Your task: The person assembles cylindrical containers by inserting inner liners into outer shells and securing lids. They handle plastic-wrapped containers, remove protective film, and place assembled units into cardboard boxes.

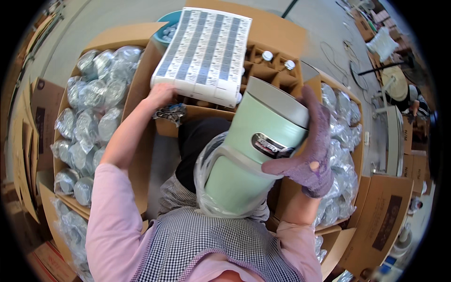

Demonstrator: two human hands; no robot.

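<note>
A large pale green tumbler with a grey end and a dark oval sticker leans across my lap. My right hand, in a purple-grey knitted glove, grips its right side, thumb across the front and fingers up toward the grey end. A light green handle-like band crosses the tumbler, and a clear plastic bag hangs loosely round its lower part. My bare left hand is closed at the near left corner of a stack of printed label sheets; its fingertips are partly hidden. The sheets rest over a divided carton.
Silver-capped items stand in the divided carton. Open boxes of plastic-wrapped tumblers flank me on both sides. Behind the sheets sits a blue tub. Flattened cardboard leans at far left, and a closed carton stands at right.
</note>
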